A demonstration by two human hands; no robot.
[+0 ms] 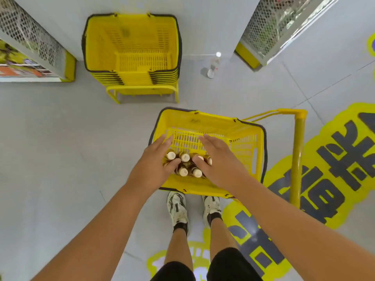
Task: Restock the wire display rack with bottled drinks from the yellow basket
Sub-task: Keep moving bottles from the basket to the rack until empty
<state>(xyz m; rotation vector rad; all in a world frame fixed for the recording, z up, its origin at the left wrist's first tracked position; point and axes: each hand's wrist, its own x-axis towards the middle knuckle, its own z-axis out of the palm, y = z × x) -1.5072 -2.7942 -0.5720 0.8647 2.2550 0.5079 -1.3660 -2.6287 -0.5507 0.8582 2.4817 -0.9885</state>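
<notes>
A yellow basket (239, 136) stands on the floor in front of my feet. Several brown bottled drinks (185, 166) with cream caps stand upright, clustered at its near left corner. My left hand (157, 159) reaches into the basket over the left bottles, fingers stretched forward, thumb against a bottle. My right hand (215, 159) hovers over the right bottles with fingers straight and thumb touching a cap. Neither hand clearly grips a bottle. The wire display rack is not plainly in view.
A stack of empty yellow baskets (132, 51) sits on a yellow stand ahead. A clear bottle (213, 66) stands on the floor to its right. A yellow rail post (297, 159) rises beside the basket. Mesh-sided shelving (30, 37) flanks both upper corners.
</notes>
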